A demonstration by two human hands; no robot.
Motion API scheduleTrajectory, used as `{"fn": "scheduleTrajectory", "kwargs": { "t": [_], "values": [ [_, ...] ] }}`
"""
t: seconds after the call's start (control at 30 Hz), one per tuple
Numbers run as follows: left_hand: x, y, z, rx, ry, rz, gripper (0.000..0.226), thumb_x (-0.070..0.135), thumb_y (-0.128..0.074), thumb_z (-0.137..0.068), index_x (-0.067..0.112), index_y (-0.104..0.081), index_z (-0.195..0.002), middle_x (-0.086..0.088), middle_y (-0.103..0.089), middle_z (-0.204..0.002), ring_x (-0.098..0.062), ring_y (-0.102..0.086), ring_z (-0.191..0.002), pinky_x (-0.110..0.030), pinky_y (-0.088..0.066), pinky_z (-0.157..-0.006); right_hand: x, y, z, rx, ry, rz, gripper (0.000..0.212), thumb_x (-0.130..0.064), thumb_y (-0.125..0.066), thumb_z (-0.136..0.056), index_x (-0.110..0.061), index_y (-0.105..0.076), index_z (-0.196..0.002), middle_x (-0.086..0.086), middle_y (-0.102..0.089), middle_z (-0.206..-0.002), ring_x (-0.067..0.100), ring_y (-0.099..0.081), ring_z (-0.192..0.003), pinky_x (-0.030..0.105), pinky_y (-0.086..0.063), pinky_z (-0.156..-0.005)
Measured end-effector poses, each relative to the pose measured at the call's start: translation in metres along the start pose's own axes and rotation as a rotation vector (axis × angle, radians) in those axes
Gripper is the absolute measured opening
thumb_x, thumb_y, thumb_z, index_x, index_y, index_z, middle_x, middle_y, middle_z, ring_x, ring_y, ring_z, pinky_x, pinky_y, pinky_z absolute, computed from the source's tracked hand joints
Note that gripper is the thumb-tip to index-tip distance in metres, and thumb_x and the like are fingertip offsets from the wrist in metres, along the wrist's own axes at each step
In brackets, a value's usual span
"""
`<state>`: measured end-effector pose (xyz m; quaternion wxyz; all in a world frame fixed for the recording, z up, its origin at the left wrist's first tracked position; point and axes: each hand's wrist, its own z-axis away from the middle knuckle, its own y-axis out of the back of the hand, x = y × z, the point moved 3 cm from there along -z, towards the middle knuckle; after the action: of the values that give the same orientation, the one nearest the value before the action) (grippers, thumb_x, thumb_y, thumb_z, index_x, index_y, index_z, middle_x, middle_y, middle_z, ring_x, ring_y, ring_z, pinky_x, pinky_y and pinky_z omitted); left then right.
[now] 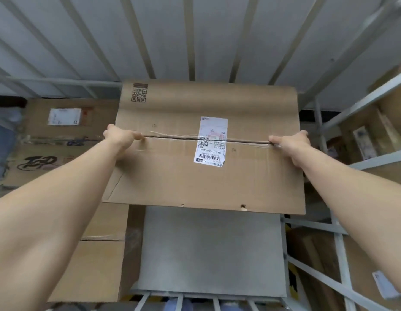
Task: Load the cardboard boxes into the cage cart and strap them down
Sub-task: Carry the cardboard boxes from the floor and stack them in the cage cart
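A large brown cardboard box (172, 176) with a white shipping label and a taped centre seam is held in front of me over the cage cart. My left hand (119, 136) grips its left edge at the seam, thumb on top. My right hand (291, 143) grips the right edge the same way. The fingers of both hands are hidden behind the box sides. The cart's grey floor panel (213, 254) shows below the box, and its grey bars (148, 41) rise behind it.
Another box (98, 254) stands in the cart at the lower left. More labelled boxes (64, 117) lie further left. Grey cage rails (343, 261) run along the right, with boxes (374, 135) stacked beyond them.
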<state>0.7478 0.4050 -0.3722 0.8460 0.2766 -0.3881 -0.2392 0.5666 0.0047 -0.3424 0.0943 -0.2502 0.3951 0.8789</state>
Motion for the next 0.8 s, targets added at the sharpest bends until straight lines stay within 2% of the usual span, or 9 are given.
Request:
{"fn": "scheduleTrajectory", "kwargs": {
  "t": [0.13, 0.23, 0.3, 0.4, 0.5, 0.63, 0.8],
  "values": [
    [-0.015, -0.027, -0.038, -0.014, 0.017, 0.012, 0.090, 0.029, -0.080, -0.073, 0.004, -0.028, -0.143, -0.016, -0.040, -0.144, -0.035, -0.043, -0.128, -0.042, -0.037, -0.107, 0.014, -0.038, -0.030, -0.015, -0.009, -0.007, 0.084, -0.030, -0.075, -0.081, -0.005, -0.024, -0.142, 0.018, -0.044, -0.141, 0.036, -0.046, -0.126, 0.044, -0.039, -0.102],
    [-0.024, -0.042, -0.064, -0.066, 0.038, 0.059, 0.082, 0.029, -0.082, -0.069, 0.006, -0.040, -0.135, -0.017, -0.051, -0.133, -0.035, -0.054, -0.116, -0.044, -0.044, -0.102, 0.017, -0.060, -0.051, -0.006, -0.003, -0.035, 0.083, -0.028, -0.076, -0.079, -0.006, -0.027, -0.142, 0.015, -0.046, -0.139, 0.033, -0.047, -0.125, 0.042, -0.040, -0.100],
    [-0.028, -0.052, -0.080, -0.095, 0.048, 0.058, 0.085, 0.032, -0.084, -0.063, 0.008, -0.042, -0.133, -0.017, -0.055, -0.126, -0.036, -0.058, -0.110, -0.047, -0.047, -0.097, 0.017, -0.070, -0.065, -0.008, 0.003, -0.054, 0.079, -0.025, -0.077, -0.079, -0.006, -0.031, -0.140, 0.011, -0.050, -0.134, 0.028, -0.050, -0.120, 0.036, -0.041, -0.094],
    [-0.028, -0.066, -0.096, -0.099, 0.041, 0.022, 0.095, 0.035, -0.084, -0.062, 0.009, -0.036, -0.139, -0.015, -0.048, -0.134, -0.036, -0.052, -0.117, -0.047, -0.044, -0.100, 0.018, -0.082, -0.086, 0.007, 0.000, -0.057, 0.074, -0.021, -0.076, -0.080, -0.005, -0.033, -0.138, 0.009, -0.052, -0.129, 0.025, -0.052, -0.114, 0.034, -0.042, -0.088],
    [-0.024, -0.080, -0.105, -0.110, 0.025, 0.010, 0.089, 0.031, -0.081, -0.071, 0.009, -0.031, -0.142, -0.013, -0.040, -0.142, -0.035, -0.046, -0.123, -0.047, -0.040, -0.103, 0.022, -0.087, -0.101, 0.035, -0.024, -0.038, 0.081, -0.023, -0.076, -0.079, -0.004, -0.028, -0.142, 0.016, -0.046, -0.139, 0.032, -0.047, -0.124, 0.040, -0.041, -0.097],
    [-0.018, -0.093, -0.115, -0.153, 0.003, 0.025, 0.089, 0.028, -0.078, -0.077, 0.011, -0.026, -0.146, -0.011, -0.036, -0.147, -0.033, -0.043, -0.128, -0.045, -0.039, -0.105, 0.025, -0.087, -0.111, 0.056, -0.033, -0.035, 0.087, -0.025, -0.077, -0.079, -0.008, -0.024, -0.146, 0.015, -0.041, -0.144, 0.034, -0.043, -0.128, 0.044, -0.038, -0.103],
    [-0.039, -0.087, -0.133, -0.133, 0.026, 0.023, 0.091, 0.029, -0.077, -0.077, 0.010, -0.024, -0.148, -0.013, -0.036, -0.147, -0.034, -0.040, -0.130, -0.045, -0.038, -0.106, 0.021, -0.118, -0.120, -0.040, 0.006, -0.047, 0.073, -0.016, -0.074, -0.082, -0.010, -0.033, -0.142, 0.011, -0.048, -0.139, 0.031, -0.047, -0.125, 0.041, -0.039, -0.101]
  ]
}}
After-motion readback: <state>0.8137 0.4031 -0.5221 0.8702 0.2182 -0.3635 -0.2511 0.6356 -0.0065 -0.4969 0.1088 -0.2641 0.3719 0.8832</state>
